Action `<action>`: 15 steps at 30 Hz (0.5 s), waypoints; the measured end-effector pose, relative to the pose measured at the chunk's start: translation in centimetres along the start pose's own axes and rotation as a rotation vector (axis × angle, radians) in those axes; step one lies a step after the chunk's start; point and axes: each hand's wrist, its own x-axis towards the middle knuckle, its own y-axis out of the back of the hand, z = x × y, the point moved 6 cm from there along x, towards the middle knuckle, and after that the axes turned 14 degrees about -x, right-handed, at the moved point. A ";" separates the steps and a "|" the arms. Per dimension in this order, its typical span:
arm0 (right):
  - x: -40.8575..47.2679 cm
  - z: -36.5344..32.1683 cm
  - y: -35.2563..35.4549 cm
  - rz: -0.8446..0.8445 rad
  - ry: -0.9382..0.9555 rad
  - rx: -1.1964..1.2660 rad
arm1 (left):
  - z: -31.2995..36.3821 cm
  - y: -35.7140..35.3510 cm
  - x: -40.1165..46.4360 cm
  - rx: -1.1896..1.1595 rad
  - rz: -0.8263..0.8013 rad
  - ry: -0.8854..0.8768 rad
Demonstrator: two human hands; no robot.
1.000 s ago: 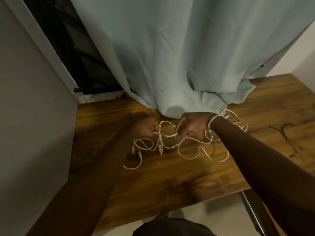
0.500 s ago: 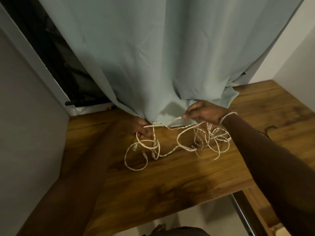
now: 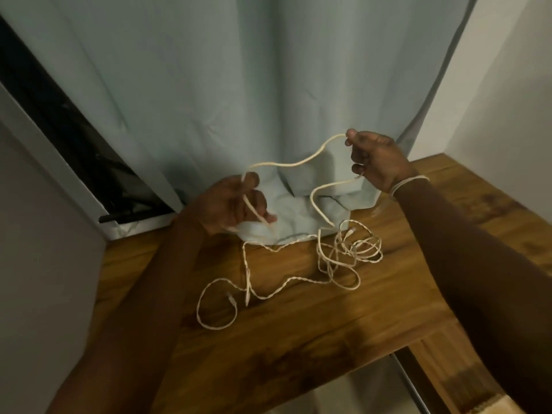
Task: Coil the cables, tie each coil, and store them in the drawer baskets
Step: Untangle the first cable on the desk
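Note:
A long white braided cable (image 3: 298,281) lies in loose tangled loops on the wooden table (image 3: 268,354). Both hands hold a stretch of it lifted above the table, in front of the curtain. My left hand (image 3: 230,203) pinches the cable between thumb and fingers, with its tail running down across the palm. My right hand (image 3: 373,158), higher and further right, pinches the cable at its fingertips; from there another strand drops back to the tangle. A white band circles my right wrist.
A pale blue curtain (image 3: 268,85) hangs behind the hands, its hem bunched on the table. A dark window and white frame (image 3: 59,162) stand at the left, white walls at the right. A metal rail (image 3: 409,380) shows below the table's front edge.
Both hands have risen from the table, lifting a stretch of cable. My right hand moved up and right, drawing the strand out between the hands; the tangle on the table has loosened.

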 end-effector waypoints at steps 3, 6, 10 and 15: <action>-0.2 -0.9 3.1 0.167 -0.008 0.048 | -1.8 -2.1 0.1 0.284 -0.035 0.196; -1.1 -1.6 5.1 0.256 -0.038 -0.012 | -3.2 -3.9 1.2 0.553 -0.030 0.238; -1.4 -1.7 7.1 0.343 -0.019 0.022 | -4.6 -4.8 3.6 1.045 0.010 0.276; -1.2 -0.8 9.8 0.373 -0.004 -0.159 | -3.8 -7.8 6.2 1.349 0.021 0.291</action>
